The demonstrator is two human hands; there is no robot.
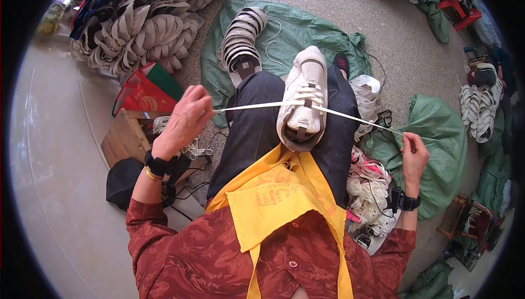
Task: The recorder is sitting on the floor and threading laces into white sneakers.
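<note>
A white sneaker [306, 83] rests on my lap between my thighs, its toe pointing away from me. White lace crosses its upper part, and both free ends run out from the top eyelets. My left hand [188, 114] is closed on one end of the shoelace [249, 106], drawn out to the left. Over on the right, my right hand [414, 154] pinches the other end between thumb and fingers. Both lengths look taut and nearly straight. The shoe's tongue and dark inner opening face me.
Stacked shoe uppers [243, 34] lie on a green sheet [290, 17] ahead. A large pile of uppers [147, 31] stands far left. Near my left arm are a red bag [143, 94] and wooden stool [123, 138]. Loose laces [369, 195] bunch by my right thigh, beside a green sack [437, 151].
</note>
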